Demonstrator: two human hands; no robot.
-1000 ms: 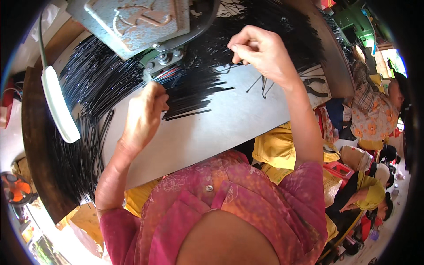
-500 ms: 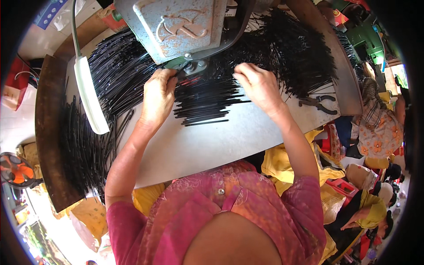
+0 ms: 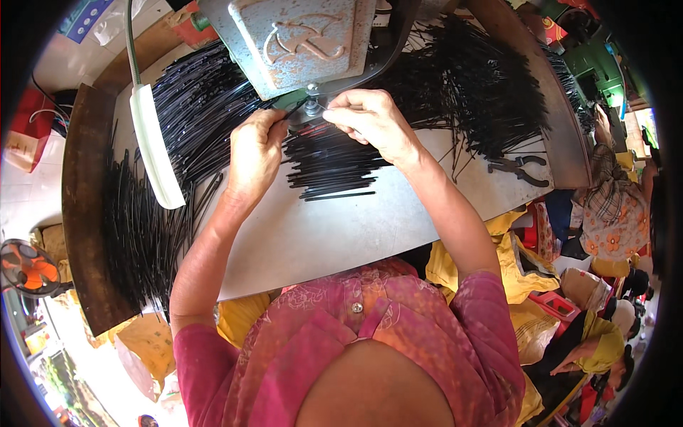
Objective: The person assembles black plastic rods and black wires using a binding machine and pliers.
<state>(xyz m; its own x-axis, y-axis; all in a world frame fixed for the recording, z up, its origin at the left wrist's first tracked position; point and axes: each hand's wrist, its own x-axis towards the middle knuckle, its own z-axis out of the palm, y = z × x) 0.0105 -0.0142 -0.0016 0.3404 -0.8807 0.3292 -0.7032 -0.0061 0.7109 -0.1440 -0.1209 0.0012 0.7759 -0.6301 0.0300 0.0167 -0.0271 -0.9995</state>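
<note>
My left hand point(image 3: 257, 148) pinches a thin black rod point(image 3: 292, 109) whose end points at the metal tooling point(image 3: 311, 108) under the machine head point(image 3: 302, 43). On the other side of that tooling, my right hand point(image 3: 376, 127) has thumb and forefinger pressed together. What it holds, if anything, is too small to make out. Below and between my hands lies a stack of black rods point(image 3: 329, 167), roughly parallel, on the pale metal tabletop point(image 3: 320, 235).
Large heaps of black rods lie at the left point(image 3: 203, 92) and right point(image 3: 491, 85). A white lamp point(image 3: 156, 153) hangs at the left. Black-handled pliers point(image 3: 518, 169) rest at the right. A raised brown rim point(image 3: 89, 213) borders the table. Other people sit at the far right.
My right hand has moved left and slightly up, from beside the stack to the tooling. My left hand stays nearly in place, still pinching.
</note>
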